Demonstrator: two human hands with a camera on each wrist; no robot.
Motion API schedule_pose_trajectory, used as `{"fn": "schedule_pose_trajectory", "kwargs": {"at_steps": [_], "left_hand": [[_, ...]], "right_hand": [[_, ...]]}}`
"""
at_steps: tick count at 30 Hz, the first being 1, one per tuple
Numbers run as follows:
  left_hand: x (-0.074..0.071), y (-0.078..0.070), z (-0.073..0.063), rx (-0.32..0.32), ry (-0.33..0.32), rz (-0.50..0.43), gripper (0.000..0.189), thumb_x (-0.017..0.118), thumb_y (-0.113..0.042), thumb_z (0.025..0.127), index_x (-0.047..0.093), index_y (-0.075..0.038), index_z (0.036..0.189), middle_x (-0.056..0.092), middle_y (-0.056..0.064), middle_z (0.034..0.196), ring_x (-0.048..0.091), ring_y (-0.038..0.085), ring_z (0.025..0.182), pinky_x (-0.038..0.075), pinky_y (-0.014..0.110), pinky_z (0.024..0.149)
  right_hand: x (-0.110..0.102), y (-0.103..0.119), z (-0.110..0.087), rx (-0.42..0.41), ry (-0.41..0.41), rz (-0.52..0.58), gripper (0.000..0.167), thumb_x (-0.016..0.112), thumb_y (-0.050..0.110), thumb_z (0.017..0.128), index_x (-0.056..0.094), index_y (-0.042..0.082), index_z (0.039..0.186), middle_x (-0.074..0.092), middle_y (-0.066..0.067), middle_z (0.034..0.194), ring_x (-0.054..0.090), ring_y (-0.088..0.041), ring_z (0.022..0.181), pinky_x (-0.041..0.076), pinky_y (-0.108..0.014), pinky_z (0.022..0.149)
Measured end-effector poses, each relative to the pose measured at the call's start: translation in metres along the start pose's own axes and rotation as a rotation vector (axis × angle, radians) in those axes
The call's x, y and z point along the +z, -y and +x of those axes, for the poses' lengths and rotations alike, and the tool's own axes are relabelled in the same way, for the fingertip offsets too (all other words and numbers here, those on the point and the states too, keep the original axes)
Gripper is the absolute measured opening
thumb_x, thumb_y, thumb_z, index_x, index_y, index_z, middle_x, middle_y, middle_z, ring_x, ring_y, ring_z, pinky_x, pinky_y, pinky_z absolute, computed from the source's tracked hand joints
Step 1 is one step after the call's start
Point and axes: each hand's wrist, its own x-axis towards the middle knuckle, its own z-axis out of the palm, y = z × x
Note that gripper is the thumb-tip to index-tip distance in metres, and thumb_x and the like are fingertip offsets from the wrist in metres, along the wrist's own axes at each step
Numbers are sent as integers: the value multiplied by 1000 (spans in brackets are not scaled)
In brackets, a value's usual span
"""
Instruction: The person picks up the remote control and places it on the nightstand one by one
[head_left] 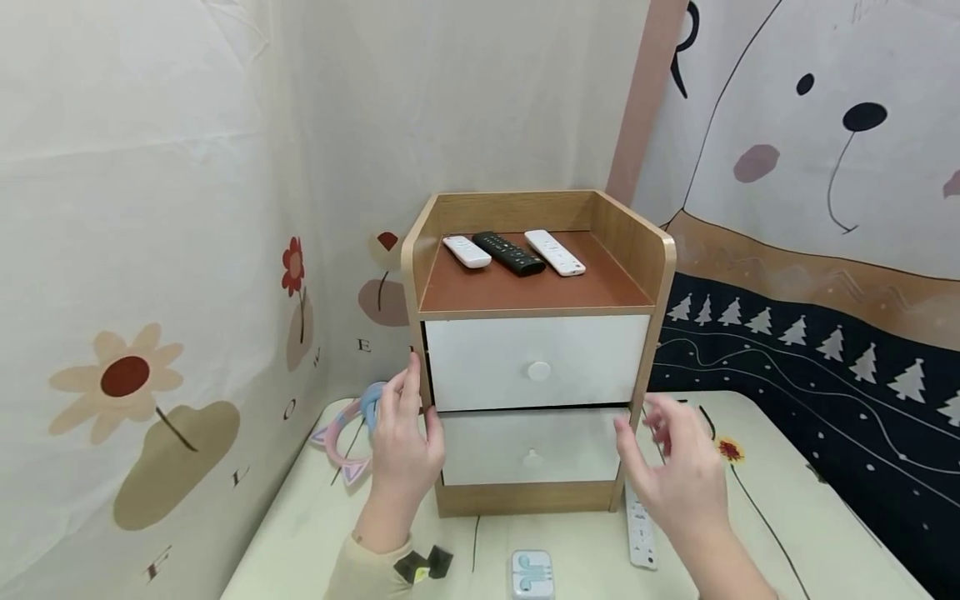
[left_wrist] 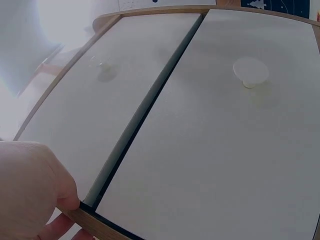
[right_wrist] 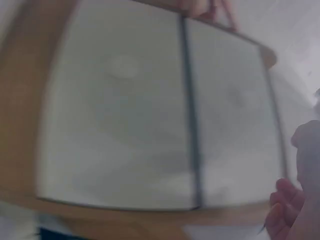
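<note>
A small wooden cabinet (head_left: 525, 500) with two white drawers stands on the table, a round knob on each drawer. My left hand (head_left: 405, 446) grips its left side edge: the thumb lies on the front edge and the fingers reach round the outer side, as the left wrist view shows. The upper drawer (head_left: 480, 358) and the lower drawer (head_left: 480, 450) are both closed, with a dark gap between them. Beside the cabinet's lower right edge is my right hand (head_left: 682, 475), holding nothing, its fingers loosely bent. The right wrist view is blurred.
On the cabinet's top tray lie a small white remote (head_left: 467, 252), a black remote (head_left: 510, 254) and a longer white remote (head_left: 555, 252). Another white remote (head_left: 640, 533) and boxed earphones (head_left: 532, 575) lie in front. A pink cat-ear headband (head_left: 341, 442) is at left.
</note>
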Motion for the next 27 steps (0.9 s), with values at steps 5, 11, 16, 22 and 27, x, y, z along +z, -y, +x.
{"fn": "schedule_pose_trajectory", "kwargs": {"at_steps": [5, 11, 16, 22, 27], "left_hand": [[0, 0, 0, -11, 8, 3, 92, 70, 17, 84, 40, -2, 168, 61, 31, 134, 64, 36, 100, 58, 48, 71], [-1, 0, -2, -14, 5, 6, 92, 69, 18, 82, 41, -2, 168, 61, 31, 133, 65, 36, 100, 59, 49, 71], [0, -1, -2, -10, -1, 2, 92, 69, 17, 82, 42, -2, 167, 62, 30, 132, 65, 36, 98, 57, 48, 69], [0, -1, 0, 14, -9, -1, 92, 70, 18, 81, 42, 0, 167, 61, 30, 131, 64, 34, 95, 57, 46, 68], [0, -1, 1, 21, -8, 1, 92, 70, 18, 81, 42, 1, 166, 61, 30, 131, 64, 34, 95, 58, 46, 68]], "right_hand": [[-4, -28, -69, 401, 472, -171, 75, 84, 44, 94, 57, -2, 146, 67, -28, 118, 69, -39, 93, 61, -52, 72], [4, -54, -115, 634, 905, -287, 106, 82, 63, 90, 43, -8, 158, 57, -43, 121, 69, -48, 93, 61, -63, 76], [7, -57, -133, 699, 981, -282, 102, 88, 53, 87, 46, -10, 156, 58, -41, 112, 68, -41, 84, 60, -56, 69], [7, -59, -140, 653, 958, -267, 74, 85, 26, 88, 58, -15, 143, 67, -30, 93, 68, -30, 72, 58, -47, 60], [4, -63, -137, 693, 930, -252, 60, 80, 17, 85, 66, -16, 134, 71, -27, 95, 69, -29, 78, 63, -53, 67]]}}
